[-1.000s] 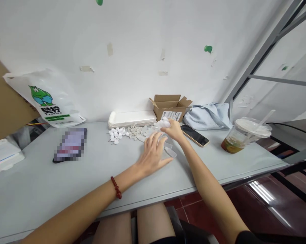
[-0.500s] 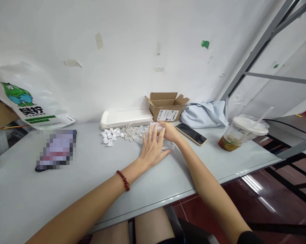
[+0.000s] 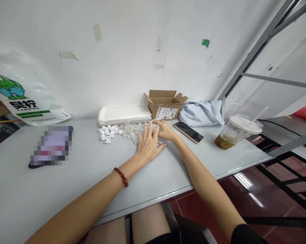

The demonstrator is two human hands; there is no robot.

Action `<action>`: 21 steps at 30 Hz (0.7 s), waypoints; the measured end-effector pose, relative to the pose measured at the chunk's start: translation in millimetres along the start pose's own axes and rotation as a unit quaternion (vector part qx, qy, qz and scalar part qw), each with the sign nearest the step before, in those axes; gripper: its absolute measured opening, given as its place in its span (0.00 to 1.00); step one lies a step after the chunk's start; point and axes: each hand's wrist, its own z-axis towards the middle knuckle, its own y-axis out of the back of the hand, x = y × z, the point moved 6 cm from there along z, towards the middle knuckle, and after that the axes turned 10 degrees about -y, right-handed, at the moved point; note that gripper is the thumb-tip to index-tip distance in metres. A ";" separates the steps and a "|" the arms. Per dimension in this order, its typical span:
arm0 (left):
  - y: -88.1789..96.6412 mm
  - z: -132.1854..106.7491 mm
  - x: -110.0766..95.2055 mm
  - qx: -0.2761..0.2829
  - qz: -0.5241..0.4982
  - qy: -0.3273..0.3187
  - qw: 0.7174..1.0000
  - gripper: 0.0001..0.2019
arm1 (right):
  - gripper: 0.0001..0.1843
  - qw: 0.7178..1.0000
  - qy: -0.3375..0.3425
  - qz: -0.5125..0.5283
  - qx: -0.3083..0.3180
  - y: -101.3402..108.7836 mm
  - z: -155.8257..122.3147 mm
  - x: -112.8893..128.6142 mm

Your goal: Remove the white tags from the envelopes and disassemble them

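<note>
My left hand (image 3: 148, 144) lies flat on the grey table (image 3: 92, 176) with fingers stretched out, resting over small clear plastic pieces (image 3: 139, 133). A red bead bracelet sits on that wrist. My right hand (image 3: 166, 130) reaches in just behind it, fingers curled low over the same clear pieces; what they grip is hidden. A heap of small white parts (image 3: 107, 133) and a tangle of white loops (image 3: 127, 128) lie just left of both hands.
A stack of white trays (image 3: 123, 116) and an open cardboard box (image 3: 165, 104) stand by the wall. A phone (image 3: 188, 132), light blue cloth (image 3: 201, 113) and a lidded drink cup (image 3: 238, 133) lie right. A second phone (image 3: 51, 147) and printed bag (image 3: 20, 98) are left.
My right hand has lowered from beside the cardboard box to the table near my left hand. The left hand has slid slightly forward. The camera has turned a little left.
</note>
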 end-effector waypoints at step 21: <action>-3.2 -1.7 1.6 0.008 0.001 0.001 1.000 0.31 | 0.35 0.986 -0.091 0.085 0.109 13.8 -4.3 -19.8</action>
